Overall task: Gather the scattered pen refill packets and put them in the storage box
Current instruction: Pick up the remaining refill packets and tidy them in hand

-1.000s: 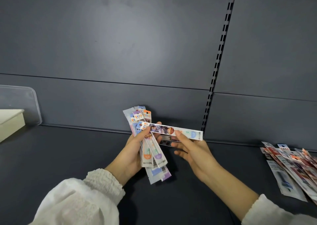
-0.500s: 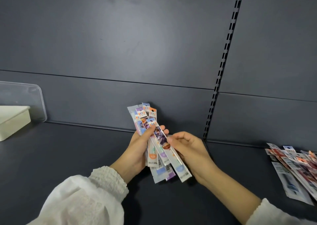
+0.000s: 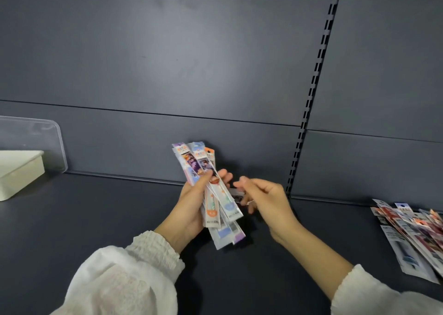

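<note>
the long picture-printed packet that the right hand was swinging onto the stack half a second ago now lies lengthwise with the rest. that hand has come off it and drawn a little further from the box.

the left hand grips the bundle of narrow, brightly printed plastic pen refill packets near its middle, with the thumb pressed across the front and the fingers curled behind. the bundle stands nearly upright, its tops tipped slightly toward the cream rectangular plastic storage box. the box sits at the far end of the dark shelf, with a clear plastic lid leaning behind it.

the right hand hovers just beside the bundle, on the side away from the box. its fingers are loosely curled at the end of a small dark strip poking out from behind the stack. it is too blurred to tell whether the hand pinches the strip or only touches it.

a fan of loose red, white and blue packets lies flat on the shelf, further still from the box. their long axes slant away from the box toward the shelf's front. my reading: the right hand is nearer that fan, so the reach is its job. the left hand, nearer the box, carries the bundle.
</note>
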`<state>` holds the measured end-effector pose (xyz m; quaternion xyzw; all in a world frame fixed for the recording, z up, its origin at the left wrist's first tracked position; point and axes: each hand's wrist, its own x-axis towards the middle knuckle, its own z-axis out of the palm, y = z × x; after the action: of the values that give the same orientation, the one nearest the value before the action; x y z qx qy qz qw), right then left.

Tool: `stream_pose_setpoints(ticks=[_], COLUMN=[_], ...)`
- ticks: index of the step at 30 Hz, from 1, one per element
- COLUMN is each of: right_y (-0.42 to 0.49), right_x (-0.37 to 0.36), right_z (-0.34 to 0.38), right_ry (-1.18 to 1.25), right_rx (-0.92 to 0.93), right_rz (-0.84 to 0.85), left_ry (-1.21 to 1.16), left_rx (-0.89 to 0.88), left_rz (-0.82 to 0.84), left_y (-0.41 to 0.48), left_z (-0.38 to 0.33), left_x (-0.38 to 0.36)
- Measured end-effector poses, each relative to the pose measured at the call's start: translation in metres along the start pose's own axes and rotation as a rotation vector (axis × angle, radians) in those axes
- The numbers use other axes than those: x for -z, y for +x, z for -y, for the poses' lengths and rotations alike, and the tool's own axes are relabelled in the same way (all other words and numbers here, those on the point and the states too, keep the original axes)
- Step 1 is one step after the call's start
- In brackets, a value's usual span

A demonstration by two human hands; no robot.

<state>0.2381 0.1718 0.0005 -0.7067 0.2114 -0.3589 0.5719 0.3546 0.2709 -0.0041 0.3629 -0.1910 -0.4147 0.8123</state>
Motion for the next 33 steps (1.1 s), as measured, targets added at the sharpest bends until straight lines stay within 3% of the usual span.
stream_pose_setpoints(ticks=[3,6,9,15,25,30,33], right_y=[0.012,0.018,0.017,0.022,0.026,0.026,0.020], right_x=[0.026,0.041,0.040,0.041,0.061,0.066,0.056], right_z=[-0.020,-0.040,-0.045,-0.038,-0.009,0.005,0.009], right_ry=[-0.469,-0.986,-1.177,-0.926,0.343,0.570,0.480], right_rx=[0.153,0.096,0.060,0.005,-0.075,-0.050,-0.027], right_rz=[-0.121,0.087,0.182,0.103,-0.100,-0.146,-0.046], left_ry=[-0.147,-0.202,-0.228,-0.218,-0.093,-0.015,0.038], left_rx=[0.003,-0.029,-0.018,0.007,0.018,0.080,0.261], left_rz=[-0.101,-0.127,-0.113,-0.038,0.020,0.026,0.123], left_y=[0.011,0.018,0.020,0.014,0.011,0.008,-0.002], left_z=[-0.013,-0.018,-0.018,-0.018,-0.013,-0.009,-0.001], left_x=[0.016,0.026,0.028,0.024,0.021,0.015,0.003])
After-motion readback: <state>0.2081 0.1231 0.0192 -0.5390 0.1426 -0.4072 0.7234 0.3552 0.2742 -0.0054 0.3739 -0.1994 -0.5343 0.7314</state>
